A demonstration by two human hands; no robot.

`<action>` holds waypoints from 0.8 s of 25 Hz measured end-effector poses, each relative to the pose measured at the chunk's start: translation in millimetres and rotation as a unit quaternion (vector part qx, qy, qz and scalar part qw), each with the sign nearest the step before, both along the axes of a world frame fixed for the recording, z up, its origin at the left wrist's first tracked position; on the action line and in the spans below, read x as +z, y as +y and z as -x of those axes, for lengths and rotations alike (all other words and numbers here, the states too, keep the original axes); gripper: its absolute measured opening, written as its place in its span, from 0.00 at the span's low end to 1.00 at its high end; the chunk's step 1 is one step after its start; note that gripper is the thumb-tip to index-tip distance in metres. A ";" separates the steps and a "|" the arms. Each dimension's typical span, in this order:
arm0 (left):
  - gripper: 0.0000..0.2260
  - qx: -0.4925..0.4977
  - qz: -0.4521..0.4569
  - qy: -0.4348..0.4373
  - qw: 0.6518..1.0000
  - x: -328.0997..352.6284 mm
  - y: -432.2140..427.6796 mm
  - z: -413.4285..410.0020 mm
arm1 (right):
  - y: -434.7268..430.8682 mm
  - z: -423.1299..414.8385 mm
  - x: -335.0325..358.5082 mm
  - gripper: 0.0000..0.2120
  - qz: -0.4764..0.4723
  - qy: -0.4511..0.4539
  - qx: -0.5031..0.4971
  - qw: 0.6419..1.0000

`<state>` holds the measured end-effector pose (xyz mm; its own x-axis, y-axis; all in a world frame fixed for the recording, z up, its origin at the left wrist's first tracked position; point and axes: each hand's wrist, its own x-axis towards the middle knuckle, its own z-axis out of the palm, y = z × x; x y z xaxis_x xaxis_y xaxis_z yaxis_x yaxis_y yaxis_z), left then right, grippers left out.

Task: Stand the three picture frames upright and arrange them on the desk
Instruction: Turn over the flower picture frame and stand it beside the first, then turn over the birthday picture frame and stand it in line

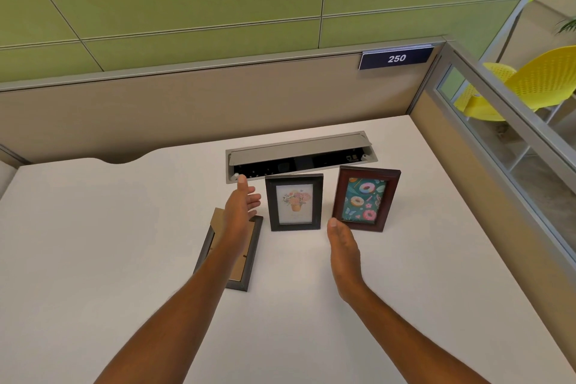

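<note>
A black frame with a flower picture (pixel 294 202) stands upright in the middle of the white desk (pixel 109 227). To its right a dark red frame with a doughnut picture (pixel 365 198) also stands upright. A third frame (pixel 246 262) lies face down to the left, its brown backing up, partly hidden under my left forearm. My left hand (pixel 241 204) hovers open just left of the black frame, not touching it. My right hand (pixel 344 254) is open, in front of the gap between the two standing frames, its fingertips close to the red frame's lower left corner.
An open grey cable tray (pixel 299 151) is sunk into the desk right behind the frames. Beige partition walls close the back and right sides; a sign reading 250 (pixel 396 58) hangs on the back one. Yellow chairs (pixel 536 84) stand beyond the glass panel.
</note>
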<state>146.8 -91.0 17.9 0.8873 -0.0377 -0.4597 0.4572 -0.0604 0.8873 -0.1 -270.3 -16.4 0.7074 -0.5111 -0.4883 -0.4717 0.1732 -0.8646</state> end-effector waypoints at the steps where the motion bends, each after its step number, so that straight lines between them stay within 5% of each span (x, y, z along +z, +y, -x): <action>1: 0.32 0.026 -0.012 -0.007 1.000 0.5 3.7 4.7 | 1.9 4.1 0.5 0.28 -0.003 0.001 0.009 1.000; 8: 0.27 0.102 -0.049 -0.016 0.993 2.8 43.8 44.0 | 22.6 17.9 10.7 0.13 -0.014 0.012 0.090 0.996; 13: 0.28 0.151 -0.072 -0.020 0.986 -1.1 77.9 72.8 | 41.4 16.5 12.2 0.23 -0.016 0.006 0.165 0.986; 20: 0.29 0.159 -0.148 0.005 0.976 -8.4 120.0 95.6 | 83.7 8.4 8.2 0.19 -0.030 0.034 0.223 0.974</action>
